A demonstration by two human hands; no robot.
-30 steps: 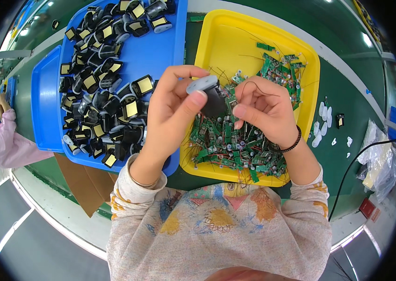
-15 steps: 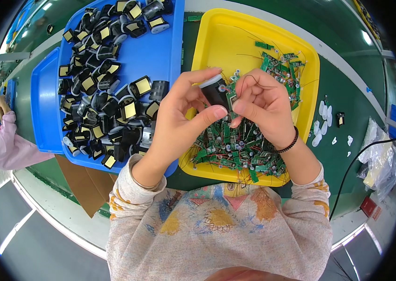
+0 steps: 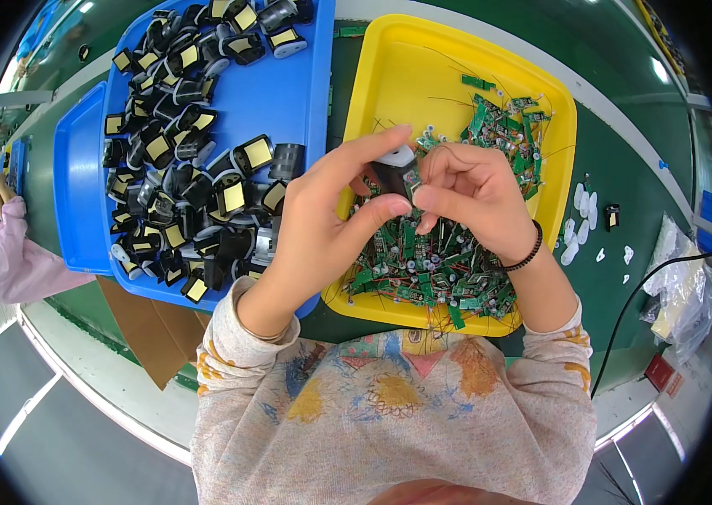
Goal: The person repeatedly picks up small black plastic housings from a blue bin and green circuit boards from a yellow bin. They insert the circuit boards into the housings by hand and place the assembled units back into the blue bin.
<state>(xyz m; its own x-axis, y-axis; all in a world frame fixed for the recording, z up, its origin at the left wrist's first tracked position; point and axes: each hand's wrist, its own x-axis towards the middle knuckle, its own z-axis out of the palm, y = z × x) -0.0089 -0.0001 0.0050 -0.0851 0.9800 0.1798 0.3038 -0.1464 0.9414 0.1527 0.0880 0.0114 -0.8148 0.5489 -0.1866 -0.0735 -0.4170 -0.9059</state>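
Observation:
My left hand [image 3: 318,206] is closed round a small black plastic housing [image 3: 393,175] with a pale grey end, thumb below and index finger above. Against the housing's right side, my right hand [image 3: 478,198] pinches a small green circuit board [image 3: 412,178]; the fingers cover most of it. Both hands are over the yellow tray [image 3: 398,76], where many green circuit boards [image 3: 432,269] with thin wires lie in a heap. To the left, a blue tray [image 3: 259,101] holds a pile of similar black housings [image 3: 175,156], many with cream-coloured pads.
Several white oval pieces [image 3: 583,210] and one black housing [image 3: 612,216] lie on the green table at right. Beyond them are a clear plastic bag [image 3: 680,286] and a black cable [image 3: 625,303]. Cardboard [image 3: 149,328] juts out below the blue tray. Another person in a pink sleeve [image 3: 15,261] sits far left.
The black housing has been tilted so its pale end now faces up more. My right fingers have closed in on its side, hiding more of the circuit board.

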